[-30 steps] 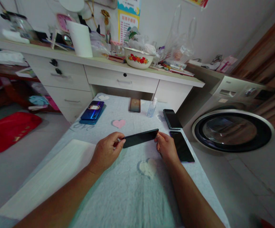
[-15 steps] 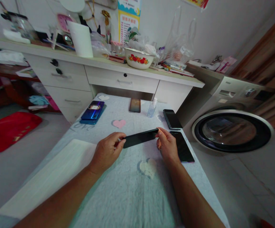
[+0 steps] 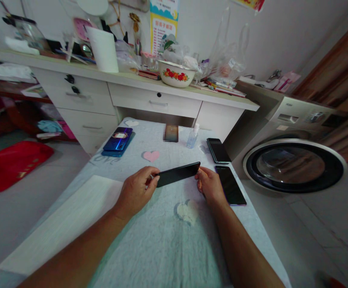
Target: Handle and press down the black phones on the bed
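- The phone (image 3: 178,174) is between the two hands, raised over the cloth-covered table (image 3: 155,248), long side across and dark face tilted up; held by its ends, most of that face is left uncovered, probably so it can be seen and reached.
- The left hand (image 3: 137,189) steadies one end, it seems: thumb and forefinger are closed to a pinch on the phone's left edge.
- The right hand (image 3: 212,186) is curled nearly closed around a small orange piece (image 3: 200,184), its fingertips at the phone's right end; whether they also grip the phone I cannot tell.
- Just right of the right fingers, a black phone (image 3: 232,188) lies flat, and another dark phone (image 3: 218,151) lies beyond it; both seem set aside within easy reach.
- Ahead of the right fingers stands a clear bottle (image 3: 192,137), upright, with a small blurred brown item (image 3: 171,133) to its left.
- Beyond the left fingers and to their left, a blue phone (image 3: 118,139) rests on a lighter blue one, perhaps stacked to save room.
- Left of the left wrist lies a long white sheet (image 3: 62,220), partly hidden by the forearm.
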A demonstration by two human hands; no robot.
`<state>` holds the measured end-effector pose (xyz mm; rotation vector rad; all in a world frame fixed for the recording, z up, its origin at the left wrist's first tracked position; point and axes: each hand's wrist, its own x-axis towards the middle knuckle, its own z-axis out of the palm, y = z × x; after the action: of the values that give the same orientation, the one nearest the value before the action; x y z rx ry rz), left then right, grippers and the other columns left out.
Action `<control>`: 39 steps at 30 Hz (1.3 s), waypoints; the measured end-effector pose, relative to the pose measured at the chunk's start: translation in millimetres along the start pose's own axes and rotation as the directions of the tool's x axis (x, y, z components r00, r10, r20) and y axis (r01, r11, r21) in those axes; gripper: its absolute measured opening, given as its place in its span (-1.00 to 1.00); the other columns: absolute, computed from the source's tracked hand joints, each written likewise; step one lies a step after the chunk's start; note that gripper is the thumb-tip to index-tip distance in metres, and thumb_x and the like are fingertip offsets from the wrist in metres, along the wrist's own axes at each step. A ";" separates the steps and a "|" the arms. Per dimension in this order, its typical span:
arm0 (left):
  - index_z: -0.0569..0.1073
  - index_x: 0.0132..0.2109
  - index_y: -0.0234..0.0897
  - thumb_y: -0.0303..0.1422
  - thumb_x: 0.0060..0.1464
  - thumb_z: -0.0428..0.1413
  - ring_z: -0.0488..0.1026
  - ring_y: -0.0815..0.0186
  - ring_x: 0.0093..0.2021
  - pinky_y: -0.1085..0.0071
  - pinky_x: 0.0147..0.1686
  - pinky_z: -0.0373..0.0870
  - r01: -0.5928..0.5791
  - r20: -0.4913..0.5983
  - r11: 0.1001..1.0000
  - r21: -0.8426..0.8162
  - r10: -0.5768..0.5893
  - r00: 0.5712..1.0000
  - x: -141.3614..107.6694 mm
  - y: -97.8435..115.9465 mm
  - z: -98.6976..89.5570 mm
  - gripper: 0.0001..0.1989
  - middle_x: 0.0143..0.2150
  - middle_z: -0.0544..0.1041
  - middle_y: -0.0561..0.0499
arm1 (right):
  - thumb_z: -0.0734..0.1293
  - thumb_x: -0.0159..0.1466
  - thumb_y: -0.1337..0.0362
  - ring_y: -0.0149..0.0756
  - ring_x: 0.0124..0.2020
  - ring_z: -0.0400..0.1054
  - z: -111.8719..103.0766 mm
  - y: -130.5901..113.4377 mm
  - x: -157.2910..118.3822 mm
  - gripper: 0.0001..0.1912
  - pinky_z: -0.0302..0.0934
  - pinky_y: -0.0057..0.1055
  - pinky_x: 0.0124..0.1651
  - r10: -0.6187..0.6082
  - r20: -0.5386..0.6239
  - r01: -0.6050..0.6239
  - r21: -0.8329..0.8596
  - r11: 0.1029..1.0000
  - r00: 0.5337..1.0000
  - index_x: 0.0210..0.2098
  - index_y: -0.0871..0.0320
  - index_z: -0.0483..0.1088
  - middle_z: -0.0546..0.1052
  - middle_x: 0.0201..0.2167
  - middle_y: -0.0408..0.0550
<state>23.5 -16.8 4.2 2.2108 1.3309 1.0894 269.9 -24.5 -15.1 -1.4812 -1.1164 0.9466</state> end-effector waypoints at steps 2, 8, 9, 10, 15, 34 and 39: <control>0.41 -0.17 -0.23 -0.35 0.15 0.03 0.47 0.38 -0.43 0.47 -0.39 0.36 -0.003 0.004 1.000 0.000 0.003 1.000 -0.4 -0.7 0.4 -0.88 -0.34 0.53 0.08 | 0.24 0.20 0.05 -0.48 -0.78 0.04 -0.3 2.4 0.8 -0.70 -0.12 -0.53 -0.73 0.023 0.001 -0.023 -0.012 1.000 1.000 -0.49 0.15 0.33 0.21 -0.77 -0.30; 0.41 -0.16 -0.22 -0.35 0.16 0.03 0.47 0.37 -0.42 0.46 -0.38 0.36 -0.008 -0.001 1.000 0.009 0.008 1.000 0.1 -0.9 1.2 -0.87 -0.34 0.53 0.07 | 0.23 0.17 0.06 -0.51 -0.78 0.09 -0.8 8.8 3.0 -0.70 -0.09 -0.53 -0.76 0.047 -0.002 -0.047 -0.019 0.999 0.999 -0.49 0.18 0.35 0.33 -0.67 -0.24; 0.41 -0.16 -0.22 -0.34 0.16 0.02 0.47 0.37 -0.42 0.46 -0.38 0.36 -0.007 -0.003 1.000 0.011 0.007 1.000 0.2 -0.9 1.1 -0.87 -0.33 0.53 0.07 | 0.24 0.17 0.06 -0.52 -0.78 0.08 -0.8 8.8 2.9 -0.69 -0.09 -0.53 -0.76 0.051 0.004 -0.051 -0.013 0.999 0.999 -0.49 0.18 0.35 0.33 -0.66 -0.23; 0.41 -0.16 -0.22 -0.34 0.16 0.02 0.47 0.37 -0.42 0.46 -0.38 0.36 -0.009 -0.003 1.000 0.013 0.009 1.000 0.3 -0.9 1.1 -0.87 -0.33 0.53 0.07 | 0.24 0.17 0.06 -0.52 -0.78 0.08 -0.8 8.3 2.6 -0.70 -0.10 -0.54 -0.76 0.055 0.009 -0.055 -0.004 0.998 0.998 -0.48 0.18 0.35 0.33 -0.66 -0.23; 0.40 -0.15 -0.23 -0.35 0.16 0.01 0.47 0.37 -0.41 0.47 -0.40 0.36 -0.014 0.002 1.000 0.016 0.014 1.000 -0.2 -1.6 0.4 -0.86 -0.32 0.53 0.06 | 0.26 0.18 0.04 -0.50 -0.76 0.04 -0.6 2.7 -0.5 -0.70 -0.11 -0.54 -0.74 0.044 0.016 -0.045 0.059 0.997 0.999 -0.46 0.17 0.34 0.24 -0.73 -0.29; 0.41 -0.17 -0.22 -0.35 0.16 0.00 0.47 0.34 -0.40 0.44 -0.39 0.35 -0.013 0.013 1.000 0.025 0.012 1.000 0.4 0.5 -0.4 -0.86 -0.34 0.53 0.06 | 0.30 0.18 -0.01 -0.51 -0.75 0.04 1.7 -2.3 -1.1 -0.67 -0.10 -0.53 -0.71 -0.042 -0.018 0.044 0.182 0.982 0.999 -0.39 0.16 0.39 0.26 -0.70 -0.29; 0.40 -0.18 -0.21 -0.35 0.16 0.00 0.47 0.33 -0.39 0.44 -0.38 0.35 -0.009 0.021 1.000 0.020 0.008 1.000 0.0 0.7 0.1 -0.87 -0.35 0.52 0.06 | 0.30 0.16 0.01 -0.53 -0.75 0.07 1.7 1.8 0.5 -0.68 -0.11 -0.53 -0.74 0.018 0.014 -0.020 0.148 0.989 1.000 -0.44 0.17 0.35 0.34 -0.62 -0.25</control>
<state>23.9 -17.0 4.5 2.2376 1.3304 1.0583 268.7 -23.7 -17.2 -1.3695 -1.0200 1.0308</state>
